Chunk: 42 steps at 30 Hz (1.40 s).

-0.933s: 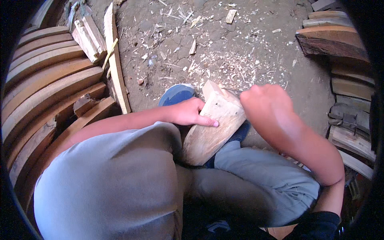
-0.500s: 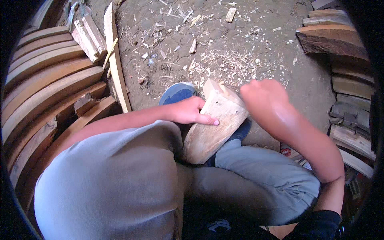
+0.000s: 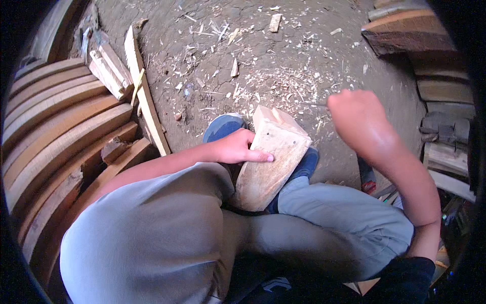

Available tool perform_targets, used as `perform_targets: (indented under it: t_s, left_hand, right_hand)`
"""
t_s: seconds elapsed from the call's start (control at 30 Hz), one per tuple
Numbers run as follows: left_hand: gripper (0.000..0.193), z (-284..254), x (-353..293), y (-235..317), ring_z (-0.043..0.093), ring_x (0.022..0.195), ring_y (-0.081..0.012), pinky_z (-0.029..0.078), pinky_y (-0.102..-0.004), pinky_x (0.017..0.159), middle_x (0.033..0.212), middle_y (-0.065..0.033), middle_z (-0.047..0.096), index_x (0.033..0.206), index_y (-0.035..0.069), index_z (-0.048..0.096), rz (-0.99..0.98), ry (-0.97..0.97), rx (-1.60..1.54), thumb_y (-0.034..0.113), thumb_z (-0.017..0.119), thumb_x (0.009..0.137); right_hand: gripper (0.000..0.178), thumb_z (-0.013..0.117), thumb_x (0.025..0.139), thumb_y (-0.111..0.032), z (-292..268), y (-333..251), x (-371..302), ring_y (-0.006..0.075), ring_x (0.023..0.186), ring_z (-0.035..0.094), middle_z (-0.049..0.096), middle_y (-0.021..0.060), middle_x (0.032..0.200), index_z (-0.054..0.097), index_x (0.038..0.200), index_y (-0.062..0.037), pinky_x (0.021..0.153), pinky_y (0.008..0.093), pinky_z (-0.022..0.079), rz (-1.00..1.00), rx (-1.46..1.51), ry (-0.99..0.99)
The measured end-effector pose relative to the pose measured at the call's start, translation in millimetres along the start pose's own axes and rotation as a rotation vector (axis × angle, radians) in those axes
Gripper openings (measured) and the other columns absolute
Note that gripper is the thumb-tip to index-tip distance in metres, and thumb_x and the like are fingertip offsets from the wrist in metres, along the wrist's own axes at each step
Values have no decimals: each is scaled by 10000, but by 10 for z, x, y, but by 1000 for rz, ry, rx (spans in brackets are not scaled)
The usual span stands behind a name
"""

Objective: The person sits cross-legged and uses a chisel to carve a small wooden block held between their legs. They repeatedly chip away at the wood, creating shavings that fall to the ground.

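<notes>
A pale wooden block (image 3: 273,157) stands tilted between my legs, its flat face toward me and a notched end at the top. Two small dark holes show in that face. My left hand (image 3: 243,148) grips the block's left edge, thumb lying on the face. Up and to the right of the block, apart from it, my right hand (image 3: 358,114) is closed in a fist. From it a thin grey metal tool (image 3: 315,105) points left; the fist hides the rest, so its kind is unclear.
Curved wooden pieces (image 3: 66,121) are stacked at the left, with a long pale plank (image 3: 145,96) beside them. More timber (image 3: 410,30) is piled at the right. Wood shavings (image 3: 288,83) litter the earth floor ahead. My blue shoes (image 3: 223,126) flank the block.
My right hand has moved right, away from the block's upper corner, and the thin metal tool now shows. My left hand keeps its hold on the block. The whole view has shifted slightly.
</notes>
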State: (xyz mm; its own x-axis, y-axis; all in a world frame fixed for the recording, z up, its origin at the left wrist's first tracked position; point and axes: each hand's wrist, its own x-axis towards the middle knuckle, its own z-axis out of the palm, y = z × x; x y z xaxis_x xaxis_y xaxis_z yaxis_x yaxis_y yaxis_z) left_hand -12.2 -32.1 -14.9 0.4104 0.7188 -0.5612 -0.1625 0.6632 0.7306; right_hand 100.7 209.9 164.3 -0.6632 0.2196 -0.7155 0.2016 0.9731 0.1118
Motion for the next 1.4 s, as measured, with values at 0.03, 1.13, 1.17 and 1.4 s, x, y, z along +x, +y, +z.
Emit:
perform_targets:
  t_s: [0.03,1.13,1.17,1.4]
  left_hand:
    - [481,-8,11,25,679,1101,-175,508,-361,990,1141,-121,771,1164,-25,754,-15,-5,6,388,801,922]
    - [563,-369,306,744,510,1087,-324,436,-414,991,1123,-150,498,1483,252,600,143,118,1043,111,659,941]
    - [559,-352,311,759,512,1092,-326,436,-412,996,1128,-149,497,1484,247,599,132,127,1055,117,656,943]
    - [657,-438,280,673,522,1113,-332,443,-412,1014,1150,-152,525,1419,215,658,181,125,935,-75,608,831]
  right_hand:
    - [159,654,859,-73,11,69,-49,320,875,774,769,193,957,781,951,-44,748,439,623,29,1,22]
    - [361,625,1024,-182,1611,164,-251,322,1105,716,732,214,1163,615,1362,-57,942,419,535,145,1309,328]
    - [362,627,1023,-183,1614,157,-254,321,1105,716,733,213,1162,614,1362,-54,942,418,535,147,1306,334]
    - [360,625,1023,-180,1535,158,-250,325,1132,708,720,224,1203,616,1360,-54,968,415,533,166,1314,262]
